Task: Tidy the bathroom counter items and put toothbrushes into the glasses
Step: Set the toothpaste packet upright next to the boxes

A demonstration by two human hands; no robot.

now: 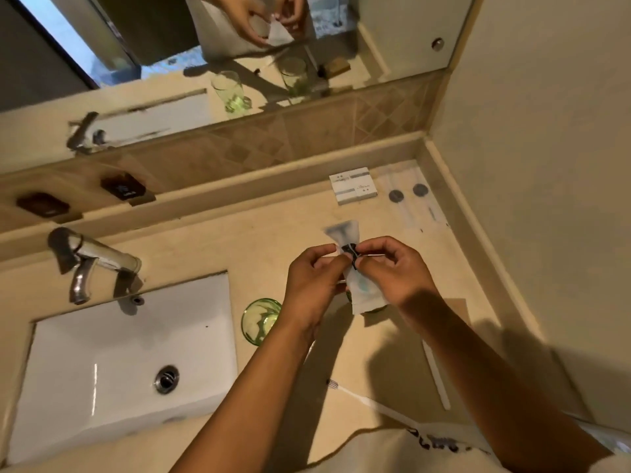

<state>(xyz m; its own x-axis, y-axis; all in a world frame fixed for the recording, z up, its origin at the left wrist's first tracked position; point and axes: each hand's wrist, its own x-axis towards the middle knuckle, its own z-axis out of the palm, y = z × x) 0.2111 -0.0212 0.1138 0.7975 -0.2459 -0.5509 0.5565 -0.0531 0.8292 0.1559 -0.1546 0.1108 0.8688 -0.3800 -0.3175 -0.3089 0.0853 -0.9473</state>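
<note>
**Clerk:** Left hand (312, 278): fingertips pinching the near-left edge of a small white sachet (355, 285), held up above the desk (273, 233). Right hand (389, 268): thumb and forefinger closing on the same sachet at its dark printed middle, other fingers curling loosely.

**Checker:** Step in hand?

**Clerk:** Judging it as tearing or unwrapping the packet. Doing it well is meaning gripping close on either side of the tear line, pulling apart gently, and keeping the contents over the desk rather than the sink (129, 353).

**Checker:** Task items, and where?

**Clerk:** One green glass (261, 319) standing just right of the sink, near the left wrist. A second glass is mostly hiding behind the sachet. One toothbrush (358, 397) lying flat on the near desk between the forearms; a white stick (437, 373) lying to its right, type unclear. Neither is sitting in a glass yet.

**Checker:** Other stock?

**Clerk:** White box (353, 185) resting at the far right corner; tap (92, 261) standing far left.
</note>
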